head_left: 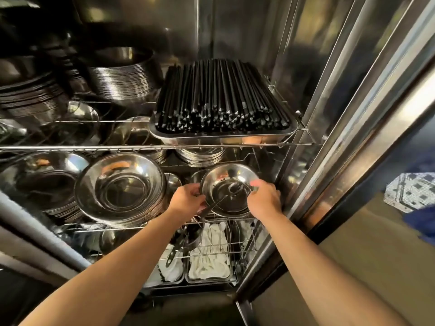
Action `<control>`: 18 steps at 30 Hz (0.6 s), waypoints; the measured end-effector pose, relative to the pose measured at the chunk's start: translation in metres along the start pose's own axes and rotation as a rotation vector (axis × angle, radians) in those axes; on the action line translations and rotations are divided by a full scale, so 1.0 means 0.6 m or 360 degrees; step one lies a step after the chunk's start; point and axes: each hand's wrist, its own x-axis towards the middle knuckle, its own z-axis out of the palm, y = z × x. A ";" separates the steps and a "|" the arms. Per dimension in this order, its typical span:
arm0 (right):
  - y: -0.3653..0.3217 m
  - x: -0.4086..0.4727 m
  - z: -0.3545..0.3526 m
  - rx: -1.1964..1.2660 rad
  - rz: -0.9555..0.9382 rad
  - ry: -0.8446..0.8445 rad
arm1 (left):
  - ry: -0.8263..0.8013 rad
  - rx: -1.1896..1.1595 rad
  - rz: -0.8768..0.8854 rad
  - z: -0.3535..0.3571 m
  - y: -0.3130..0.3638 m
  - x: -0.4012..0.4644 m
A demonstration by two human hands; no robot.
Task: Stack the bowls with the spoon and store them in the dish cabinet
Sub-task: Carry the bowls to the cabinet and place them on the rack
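Observation:
A small stack of steel bowls [226, 177] with a spoon [217, 201] lying inside sits tilted at the right of the dish cabinet's middle wire shelf [94, 224]. The spoon's handle sticks out over the near rim toward the lower left. My left hand [188, 198] grips the stack's left rim, close to the spoon handle. My right hand [264, 198] grips the right rim. Whether the stack rests on the shelf or hangs in my hands is unclear.
A big stack of steel bowls [120, 184] stands just left. Above, a tray of black chopsticks [221, 100] and piles of plates [122, 81] fill the upper shelf. White cloths [209, 255] lie in trays below. The steel door frame [329, 147] runs close on the right.

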 end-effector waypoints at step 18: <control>-0.031 -0.010 0.019 -0.0505 -0.0803 -0.0176 | -0.0037 0.0807 0.0346 -0.052 -0.044 -0.079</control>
